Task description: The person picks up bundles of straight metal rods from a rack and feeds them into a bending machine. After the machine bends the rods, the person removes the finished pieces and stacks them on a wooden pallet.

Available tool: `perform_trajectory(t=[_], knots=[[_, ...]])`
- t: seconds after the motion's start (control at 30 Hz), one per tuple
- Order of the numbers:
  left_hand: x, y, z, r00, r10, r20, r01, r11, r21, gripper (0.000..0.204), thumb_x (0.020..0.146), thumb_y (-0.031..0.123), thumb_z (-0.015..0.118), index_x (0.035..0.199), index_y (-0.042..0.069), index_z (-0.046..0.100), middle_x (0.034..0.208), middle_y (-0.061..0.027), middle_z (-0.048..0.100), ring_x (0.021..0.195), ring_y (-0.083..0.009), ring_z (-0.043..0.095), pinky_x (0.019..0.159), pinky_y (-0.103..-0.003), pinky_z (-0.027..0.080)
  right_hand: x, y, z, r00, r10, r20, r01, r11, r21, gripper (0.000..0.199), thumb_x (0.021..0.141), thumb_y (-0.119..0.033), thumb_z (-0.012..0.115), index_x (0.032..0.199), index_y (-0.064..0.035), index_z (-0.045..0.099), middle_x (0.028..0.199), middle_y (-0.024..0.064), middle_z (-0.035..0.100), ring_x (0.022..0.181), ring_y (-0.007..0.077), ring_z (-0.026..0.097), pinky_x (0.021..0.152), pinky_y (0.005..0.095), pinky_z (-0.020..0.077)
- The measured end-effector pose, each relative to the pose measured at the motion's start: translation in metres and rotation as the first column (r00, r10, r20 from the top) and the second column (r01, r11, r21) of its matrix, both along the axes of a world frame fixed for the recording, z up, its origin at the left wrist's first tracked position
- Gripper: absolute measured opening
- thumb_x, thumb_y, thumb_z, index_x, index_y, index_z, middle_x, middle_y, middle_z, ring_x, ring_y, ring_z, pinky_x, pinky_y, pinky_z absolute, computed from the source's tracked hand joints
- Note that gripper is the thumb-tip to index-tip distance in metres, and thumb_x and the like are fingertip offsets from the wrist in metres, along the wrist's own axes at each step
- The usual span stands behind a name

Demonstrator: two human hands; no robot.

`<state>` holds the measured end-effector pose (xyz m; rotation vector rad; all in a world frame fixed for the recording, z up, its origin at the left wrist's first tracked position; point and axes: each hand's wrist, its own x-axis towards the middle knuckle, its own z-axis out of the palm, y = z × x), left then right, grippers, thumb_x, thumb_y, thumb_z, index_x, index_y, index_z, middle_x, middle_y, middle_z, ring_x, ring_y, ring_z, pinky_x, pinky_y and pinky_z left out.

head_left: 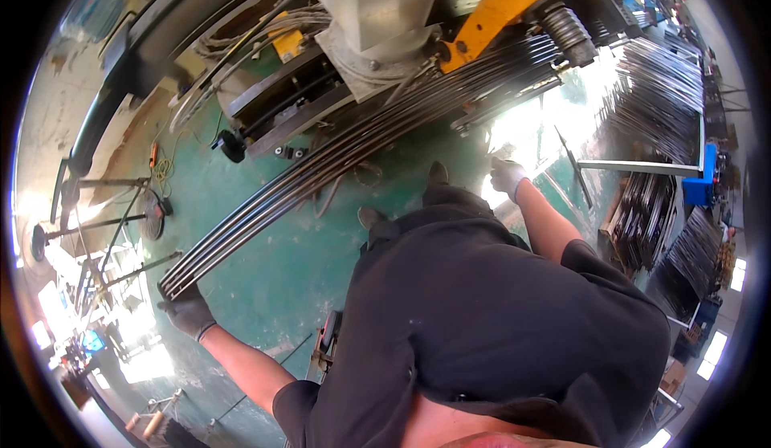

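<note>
My left hand (189, 313), in a grey glove, is closed around the near-left ends of a bundle of long metal rods (321, 167). The bundle slants up to the right and passes under the yellow arm (504, 10) of a machine. At the hand the rod ends lie close together; farther along they fan out slightly. My right hand (507, 177), in a pale glove, is held out to my right, apart from the bundle. Strong glare washes out its fingers, so their position and anything in them cannot be made out.
A grey machine body (373, 14) with cables stands ahead. Stacks of metal rods (662, 95) rest on a metal frame (642, 167) at the right, near a blue block (700, 177). A pedestal fan (152, 213) and a yellow cable (163, 171) sit at the left on the green floor (265, 287).
</note>
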<state>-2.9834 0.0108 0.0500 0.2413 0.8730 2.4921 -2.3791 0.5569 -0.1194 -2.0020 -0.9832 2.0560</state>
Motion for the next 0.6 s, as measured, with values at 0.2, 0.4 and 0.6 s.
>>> perform_trajectory(t=[0.2,0.4,0.6], knots=[[0.059,0.085,0.009,0.623,0.697,0.355,-0.638,0.715,-0.286,0.053,0.104,0.04,0.041,0.139,0.001,0.047,0.147,-0.0206,0.043,0.136,-0.0376,0.04,0.116,-0.058,0.029,0.013,0.045,-0.03,0.947,0.29,-0.139,-0.246,0.931,0.269,0.029,0.095,-0.03,0.064,0.099,-0.0018,0.063,0.078,0.0083,0.062,0.063,0.0199,0.063,0.056,0.035,0.0552],[0.142,0.199,-0.101,0.682,0.546,0.487,-0.331,0.824,-0.46,0.041,0.1,0.029,0.052,0.128,0.0,0.057,0.132,-0.02,0.058,0.124,-0.0357,0.054,0.11,-0.054,0.039,0.061,0.113,-0.047,0.967,0.235,0.099,-0.247,0.961,0.128,0.027,0.095,-0.027,0.063,0.091,-0.0004,0.062,0.071,0.0075,0.059,0.055,0.0189,0.059,0.05,0.0322,0.0518],[0.278,0.345,-0.174,0.883,0.216,0.417,0.088,0.797,-0.598,0.038,0.1,0.028,0.051,0.125,0.001,0.06,0.126,-0.0183,0.061,0.119,-0.0334,0.056,0.104,-0.049,0.044,0.108,0.222,-0.052,0.782,0.396,0.481,-0.422,0.905,-0.059,0.035,0.094,-0.035,0.062,0.096,-0.0011,0.069,0.074,0.0084,0.066,0.057,0.02,0.061,0.055,0.0365,0.0507]])
